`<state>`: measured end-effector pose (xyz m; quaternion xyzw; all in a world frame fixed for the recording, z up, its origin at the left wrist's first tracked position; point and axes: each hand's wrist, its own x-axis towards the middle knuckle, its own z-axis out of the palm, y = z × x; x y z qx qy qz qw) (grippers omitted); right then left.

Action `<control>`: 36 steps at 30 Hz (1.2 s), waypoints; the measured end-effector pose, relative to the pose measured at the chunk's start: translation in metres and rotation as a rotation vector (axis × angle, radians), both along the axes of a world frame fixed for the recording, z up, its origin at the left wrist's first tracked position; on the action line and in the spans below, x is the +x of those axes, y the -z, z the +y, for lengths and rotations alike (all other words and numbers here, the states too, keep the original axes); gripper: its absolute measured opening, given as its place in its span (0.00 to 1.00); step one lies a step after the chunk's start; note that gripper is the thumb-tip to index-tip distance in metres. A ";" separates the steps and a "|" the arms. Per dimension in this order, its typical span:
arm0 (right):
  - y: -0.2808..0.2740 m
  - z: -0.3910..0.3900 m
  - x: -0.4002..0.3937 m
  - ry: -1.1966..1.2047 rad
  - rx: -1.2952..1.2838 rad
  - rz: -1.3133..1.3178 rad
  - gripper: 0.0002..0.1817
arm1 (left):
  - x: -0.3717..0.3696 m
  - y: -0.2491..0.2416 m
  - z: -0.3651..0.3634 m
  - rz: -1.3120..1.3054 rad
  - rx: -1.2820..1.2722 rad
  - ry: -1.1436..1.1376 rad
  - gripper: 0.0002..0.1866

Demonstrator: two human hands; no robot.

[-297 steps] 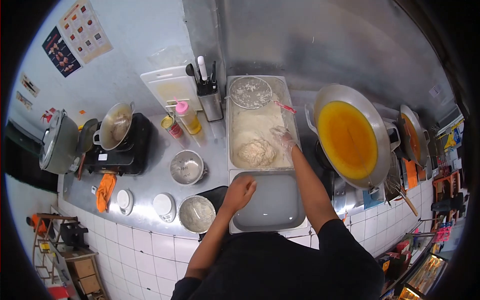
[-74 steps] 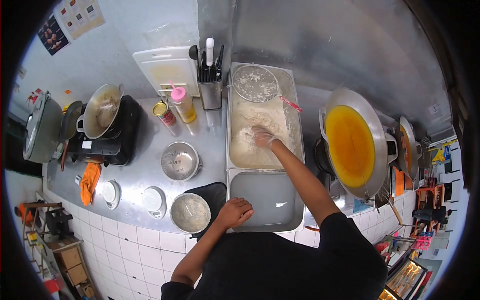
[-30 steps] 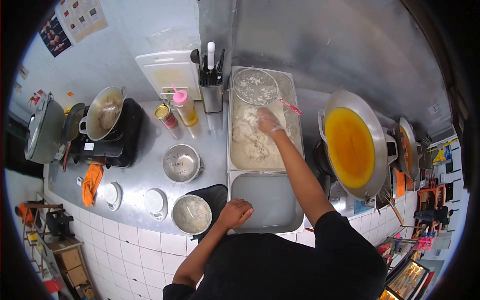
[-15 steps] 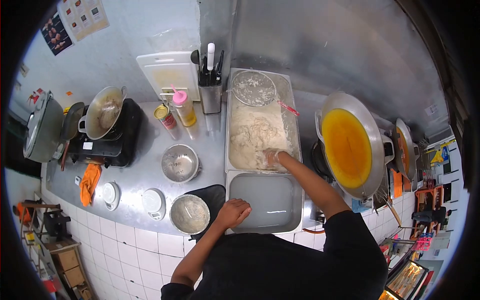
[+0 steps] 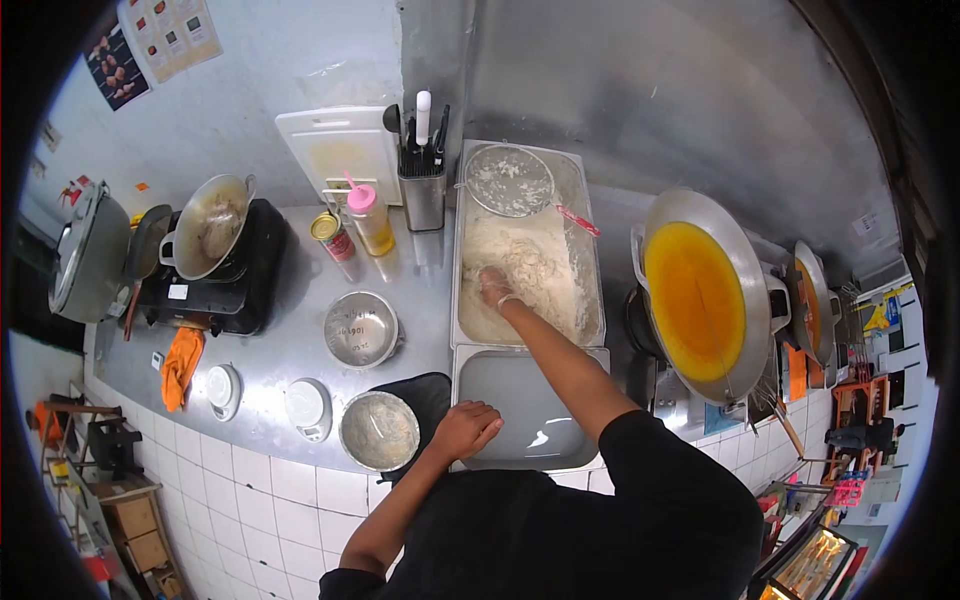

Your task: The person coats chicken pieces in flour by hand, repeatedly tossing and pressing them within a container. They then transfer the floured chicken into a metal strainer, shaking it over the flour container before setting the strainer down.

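Now right hand (image 5: 494, 288) was deep in flour tray (image 5: 585, 250), fingers spread in soft, powdery flour (image 5: 535, 275), gripping nothing. Left hand (image 5: 466, 430) curled loosely, resting on water tray (image 5: 500, 385) rim. I judged flour light, messy; scoop from under.

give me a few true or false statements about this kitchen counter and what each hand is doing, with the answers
1. The right hand is down in the flour tray. True.
2. The left hand holds the wire skimmer. False: it rests on the near-left edge of the water tray; the skimmer lies over the far end of the flour tray.
3. The wok on the right holds yellow oil. True.
4. The orange cloth lies inside the water tray. False: it lies on the counter, in front of the black stove.
5. A squeeze bottle with a pink cap stands by the knife holder. True.
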<state>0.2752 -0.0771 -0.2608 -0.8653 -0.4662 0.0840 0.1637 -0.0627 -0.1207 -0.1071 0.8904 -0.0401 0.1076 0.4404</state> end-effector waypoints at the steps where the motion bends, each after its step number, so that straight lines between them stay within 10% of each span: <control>1: -0.003 0.002 -0.014 0.015 -0.020 0.010 0.13 | 0.000 0.001 0.002 0.000 0.007 -0.011 0.13; 7: -0.079 -0.054 -0.010 -0.506 -0.474 0.104 0.20 | 0.000 0.005 -0.001 -0.004 -0.033 -0.022 0.13; 9: 0.073 -0.093 0.027 -0.366 -0.476 0.103 0.36 | -0.001 0.006 0.000 -0.008 -0.031 -0.007 0.13; 12: -0.063 -0.097 0.002 -0.333 -0.861 0.177 0.37 | -0.002 0.004 0.001 0.005 -0.022 -0.006 0.13; 18: -0.080 -0.093 0.050 -0.386 -0.338 -0.073 0.18 | -0.001 0.001 0.000 -0.020 -0.003 -0.030 0.14; 23: -0.142 -0.063 0.042 -0.073 0.284 0.262 0.25 | 0.000 0.000 0.001 -0.006 -0.010 -0.011 0.14; 28: -0.043 -0.045 0.025 -0.477 0.201 0.150 0.20 | 0.000 0.007 0.000 -0.005 -0.017 -0.015 0.13; 32: 0.007 -0.043 -0.014 -0.717 -0.677 0.059 0.22 | -0.001 -0.001 0.001 0.015 -0.005 -0.001 0.13; 36: 0.034 -0.087 0.005 -0.762 -0.372 0.336 0.13 | 0.000 0.004 0.001 0.015 -0.012 -0.008 0.13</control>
